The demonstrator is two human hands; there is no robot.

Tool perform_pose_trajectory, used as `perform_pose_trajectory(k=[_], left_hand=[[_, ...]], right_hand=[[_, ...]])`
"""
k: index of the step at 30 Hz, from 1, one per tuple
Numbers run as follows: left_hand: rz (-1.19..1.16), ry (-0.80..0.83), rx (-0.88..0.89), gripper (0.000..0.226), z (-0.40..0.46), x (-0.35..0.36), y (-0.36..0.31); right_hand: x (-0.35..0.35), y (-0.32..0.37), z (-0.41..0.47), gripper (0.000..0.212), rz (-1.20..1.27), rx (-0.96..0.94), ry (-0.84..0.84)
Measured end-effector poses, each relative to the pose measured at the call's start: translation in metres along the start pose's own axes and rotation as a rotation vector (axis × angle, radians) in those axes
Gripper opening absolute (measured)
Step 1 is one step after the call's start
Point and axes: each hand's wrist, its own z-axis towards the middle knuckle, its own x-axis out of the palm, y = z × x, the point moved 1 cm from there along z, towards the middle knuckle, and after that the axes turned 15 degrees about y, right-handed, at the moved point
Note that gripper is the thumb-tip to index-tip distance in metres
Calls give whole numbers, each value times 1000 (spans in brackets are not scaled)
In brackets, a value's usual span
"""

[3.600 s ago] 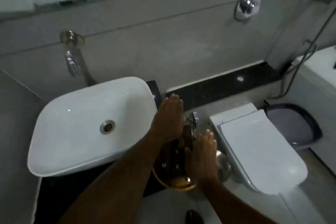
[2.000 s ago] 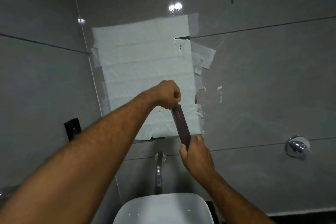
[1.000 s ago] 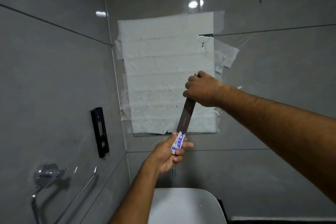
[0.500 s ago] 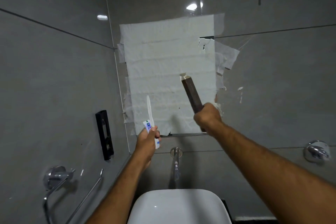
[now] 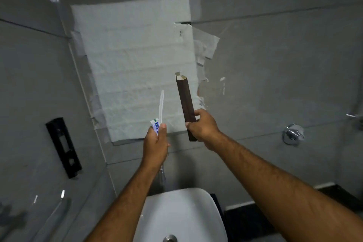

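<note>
My right hand (image 5: 202,128) grips the lower part of a long, narrow dark brown carton (image 5: 185,102), held upright with its top flap open. My left hand (image 5: 156,141) holds a thin white toothbrush (image 5: 161,104) that points upward, together with a small white and blue toothpaste tube (image 5: 155,125) pinched under the thumb. The two hands are apart, in front of the wall above the white basin (image 5: 182,214).
White paper (image 5: 135,65) is taped over a mirror on the grey tiled wall. A black holder (image 5: 63,147) is fixed on the left wall, above a chrome towel rail (image 5: 51,214). A chrome fitting (image 5: 293,133) sits on the wall at right. The spout (image 5: 162,175) hangs above the basin.
The toothbrush and tube came out of the brown carton into my left hand. My right hand shifted from the carton's top to its lower end, and both hands drew apart.
</note>
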Motion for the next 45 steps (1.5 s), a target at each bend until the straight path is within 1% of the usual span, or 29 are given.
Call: perform_pose_trajectory(k=[4,8,10,13,16,18,20,22,26,29,33,36,38,40,42,45], left_hand=[[29,55,-101,36,-43,89,41],[-23,159,-309,35,-110,216,87],[-32,218,-413,28,-155,283,109],[-24,355,-494,22,-239,375,144],[-41,493,-644,19,-329,443,189],[-2,539,-724,16,-384,467,228],[56,547,-807,18,-429,477,274],[144,531,-875,23,-466,479,324],[244,510,-1020,27,-508,479,412],[283,483,-1069,30,-519,484,460],[324,474,-1108,32,-530,487,491],[315,475,-1131,32,-531,485,486],[289,477,-1144,30,-527,482,468],[247,476,-1149,28,-515,480,442],[188,493,-1144,30,-494,480,407],[77,508,-1127,34,-444,484,342]], right_hand=[[-60,-84,-22,31,-21,109,-37],[-130,-204,-65,37,-109,264,-71],[-162,-276,-98,36,-134,374,-75],[-195,-389,-163,33,-102,585,-42],[-207,-493,-237,49,-27,803,-116],[-204,-557,-284,51,-61,922,-118],[-191,-617,-324,45,-81,1022,-69],[-173,-671,-357,36,-88,1079,-47],[-132,-752,-389,21,-105,1066,-71],[-108,-801,-392,19,-148,1077,-73],[-89,-841,-392,29,-218,1155,53],[-87,-840,-391,24,-240,1228,152],[-91,-821,-388,19,-245,1210,156],[-101,-790,-379,15,-270,1126,125],[-116,-745,-367,16,-293,949,62],[-151,-659,-341,16,-370,664,-47]])
